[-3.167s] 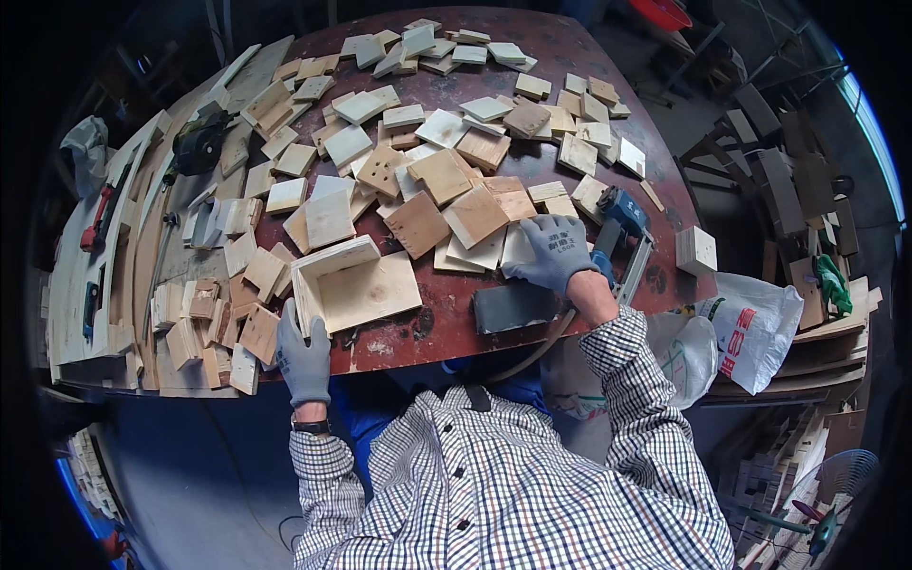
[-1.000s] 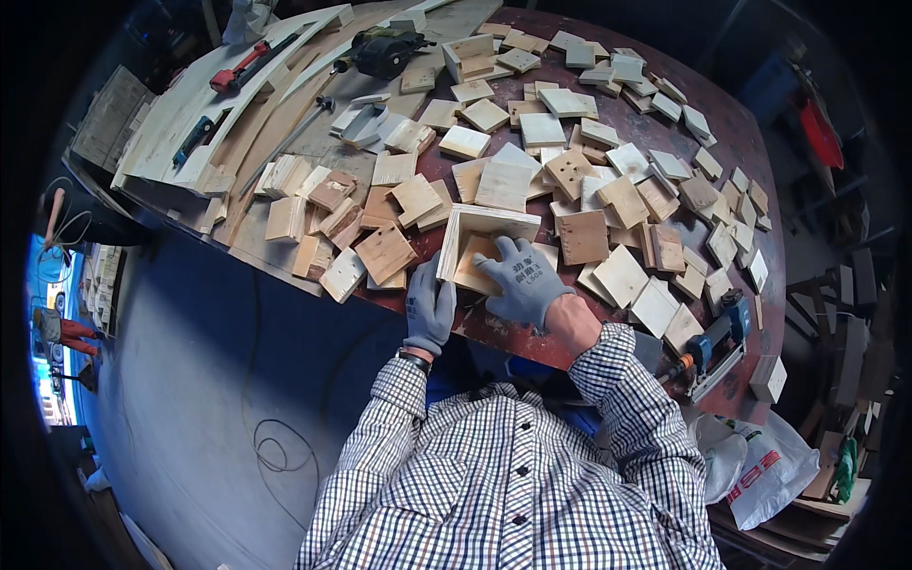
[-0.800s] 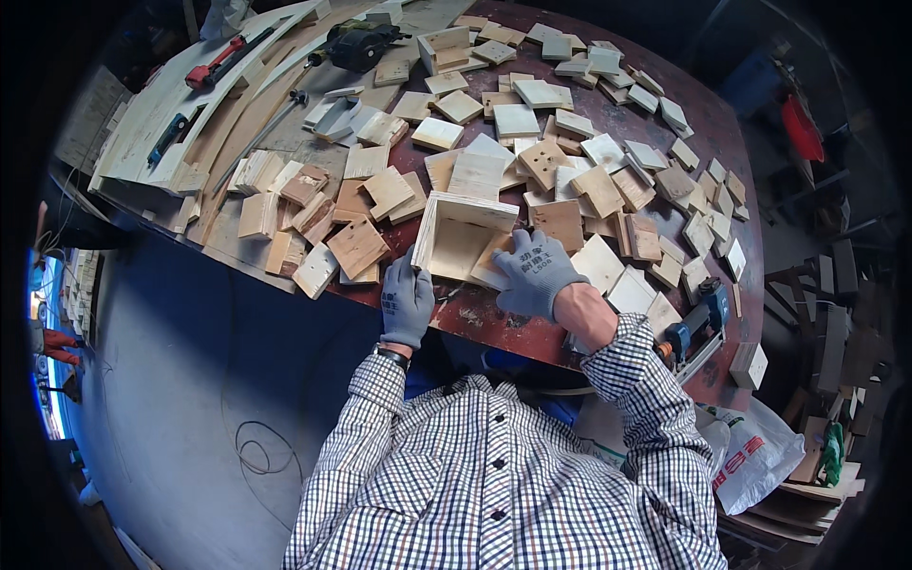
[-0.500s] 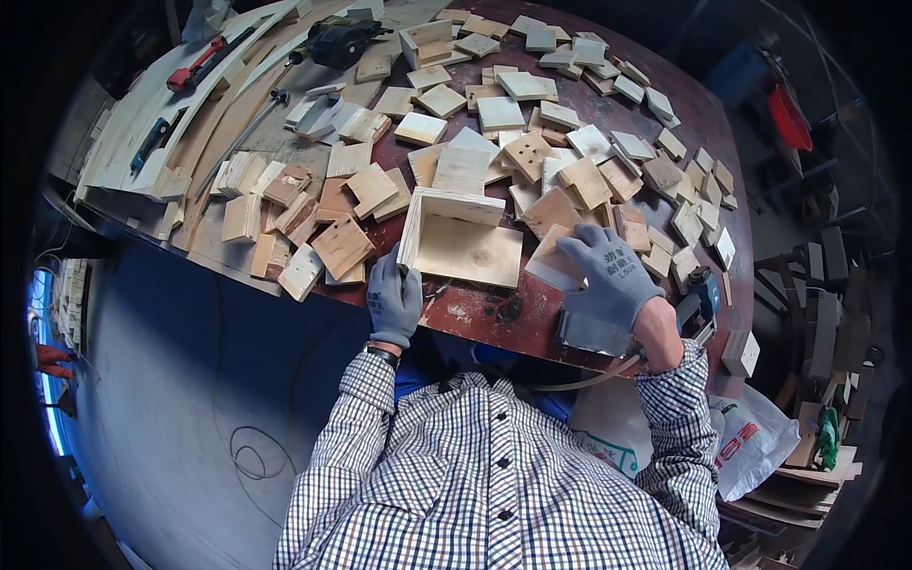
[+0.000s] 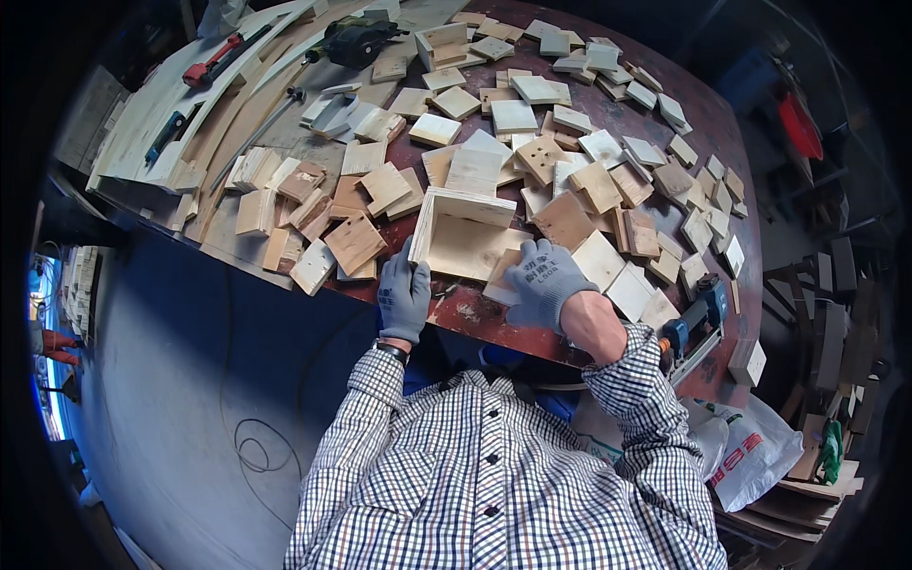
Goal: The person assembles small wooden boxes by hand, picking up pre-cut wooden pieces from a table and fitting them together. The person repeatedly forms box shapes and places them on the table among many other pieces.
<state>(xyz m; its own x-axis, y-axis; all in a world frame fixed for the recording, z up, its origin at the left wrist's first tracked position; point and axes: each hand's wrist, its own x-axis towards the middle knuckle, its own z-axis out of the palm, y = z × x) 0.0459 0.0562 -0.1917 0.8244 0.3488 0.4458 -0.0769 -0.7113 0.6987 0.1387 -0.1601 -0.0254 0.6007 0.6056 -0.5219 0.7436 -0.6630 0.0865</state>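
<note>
Half a second ago the right hand (image 5: pixel 543 280) was off to the right near the blue power tool (image 5: pixel 698 318); it has since come back to the open wooden box (image 5: pixel 463 236) and now lies with fingers spread, palm down, on a small wooden piece (image 5: pixel 502 275) at the box's near right corner. Meanwhile the left hand (image 5: pixel 404 294) has stayed at the box's near left corner, its gloved fingers curled loosely against the side wall; whether it truly grips the wall cannot be told.

That box sits close to the near edge of the counter (image 5: pixel 475 313), with only a narrow bare strip of dark red surface between it and the drop. Behind and to both sides, loose wooden squares (image 5: pixel 513 116) crowd right up to its walls, so free room lies only toward the person. Further right, the power tool sits at the counter's rim, partly overhanging it. Long boards (image 5: pixel 190 114) fill the far left, with a red-handled tool (image 5: pixel 211 65) and a dark power tool (image 5: pixel 356 38) on top.

Both palms are hidden, as is the near wall of the box beneath the hands. A small dark item (image 5: pixel 445 291) between the hands is too small to identify. Fisheye bending curves the counter edge, and the right margin is dark clutter, hard to read apart from a white plastic bag (image 5: pixel 750 456).
</note>
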